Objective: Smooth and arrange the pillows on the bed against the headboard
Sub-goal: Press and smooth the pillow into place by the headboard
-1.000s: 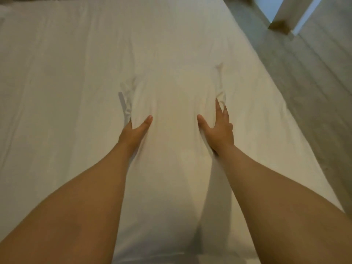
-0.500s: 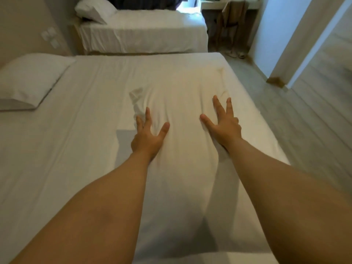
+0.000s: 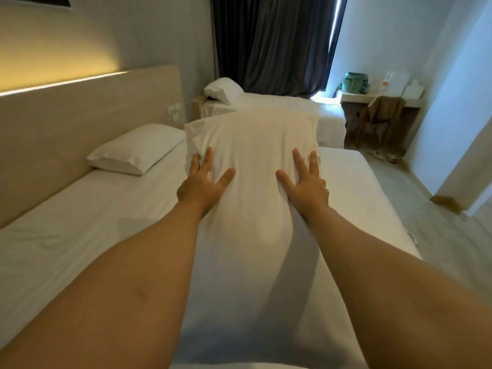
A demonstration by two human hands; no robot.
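A long white pillow [image 3: 253,139] is raised off the white bed [image 3: 87,225], its far end tipped up in front of me. My left hand [image 3: 202,183] presses its left side with fingers spread. My right hand [image 3: 304,186] presses its right side the same way, so the pillow is clamped between both hands. A second white pillow [image 3: 135,151] lies flat at the bed's far left, against the beige wooden headboard [image 3: 80,123].
Beyond stands a second bed [image 3: 327,113] with its own pillow [image 3: 222,90], in front of a dark curtain [image 3: 266,43]. At the far right are a desk with a green bag [image 3: 355,82] and a chair [image 3: 380,118]. Light floor [image 3: 426,209] runs along the bed's right side.
Both hands were pressing the pillow flat on the bed. It is now lifted with its far end up, and my view has tilted up to show the headboard and room.
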